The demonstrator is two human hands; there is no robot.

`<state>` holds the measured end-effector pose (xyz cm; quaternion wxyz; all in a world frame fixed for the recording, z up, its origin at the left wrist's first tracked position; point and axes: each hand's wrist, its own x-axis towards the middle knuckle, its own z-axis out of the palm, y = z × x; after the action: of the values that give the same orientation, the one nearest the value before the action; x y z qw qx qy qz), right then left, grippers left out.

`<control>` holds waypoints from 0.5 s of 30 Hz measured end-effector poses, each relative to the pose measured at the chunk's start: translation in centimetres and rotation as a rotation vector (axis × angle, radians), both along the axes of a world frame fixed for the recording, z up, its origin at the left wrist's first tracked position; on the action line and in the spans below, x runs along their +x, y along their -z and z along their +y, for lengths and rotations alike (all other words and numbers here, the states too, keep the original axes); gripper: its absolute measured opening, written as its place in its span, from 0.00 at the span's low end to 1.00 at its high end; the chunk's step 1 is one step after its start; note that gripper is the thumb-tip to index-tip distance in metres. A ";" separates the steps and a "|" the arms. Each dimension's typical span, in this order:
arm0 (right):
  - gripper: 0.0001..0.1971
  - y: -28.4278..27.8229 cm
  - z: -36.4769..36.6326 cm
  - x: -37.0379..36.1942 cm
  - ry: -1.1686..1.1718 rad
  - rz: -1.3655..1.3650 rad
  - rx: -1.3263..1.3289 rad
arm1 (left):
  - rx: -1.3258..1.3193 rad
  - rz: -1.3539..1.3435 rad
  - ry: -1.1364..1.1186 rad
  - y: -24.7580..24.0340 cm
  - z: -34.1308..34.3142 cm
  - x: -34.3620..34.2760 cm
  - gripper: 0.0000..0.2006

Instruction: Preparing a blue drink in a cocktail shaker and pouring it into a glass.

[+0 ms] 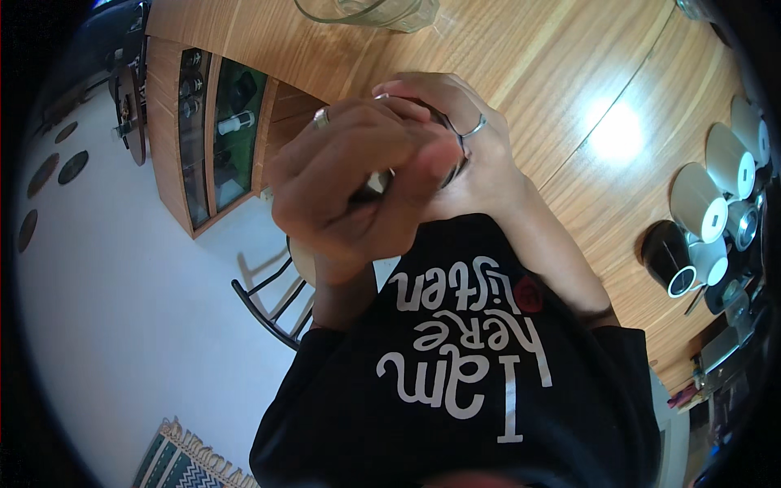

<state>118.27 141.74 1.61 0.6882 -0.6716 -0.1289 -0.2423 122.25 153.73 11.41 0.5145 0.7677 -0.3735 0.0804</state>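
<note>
Close together in front of my chest, both hands are closed over the near edge of the wooden table. My right hand (490,150) wraps around a dark, shiny object with a curved edge (457,172); only slivers of it show, so its kind is hidden. My left hand (354,175) is curled into a fist just in front, slightly blurred. A small bright, metallic-looking patch (378,183) shows between its fingers. Whether this belongs to the same dark object I cannot tell. Rings sit on fingers of both hands.
A clear glass vessel (399,15) stands on the wooden table (561,73) at the far edge of view. Several white cups (698,203) and a black cup (667,256) line the right side. Left are a glass-doored cabinet (199,138) and a black-framed chair (272,305).
</note>
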 end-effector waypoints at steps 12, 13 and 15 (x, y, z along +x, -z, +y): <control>0.46 0.6 0.1 -0.6 -0.081 0.103 0.022 | 0.031 0.011 0.067 0.1 0.5 -0.3 0.07; 0.46 0.7 0.2 -0.7 -0.096 0.093 0.019 | -0.040 -0.065 -0.041 0.6 0.2 -0.8 0.09; 0.47 1.0 0.4 -0.8 -0.113 0.115 0.046 | -0.110 -0.145 -0.159 0.7 0.0 -1.3 0.12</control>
<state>117.47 142.11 0.62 0.7225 -0.6599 -0.1213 -0.1668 120.92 153.69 10.68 0.5197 0.7576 -0.3426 0.1965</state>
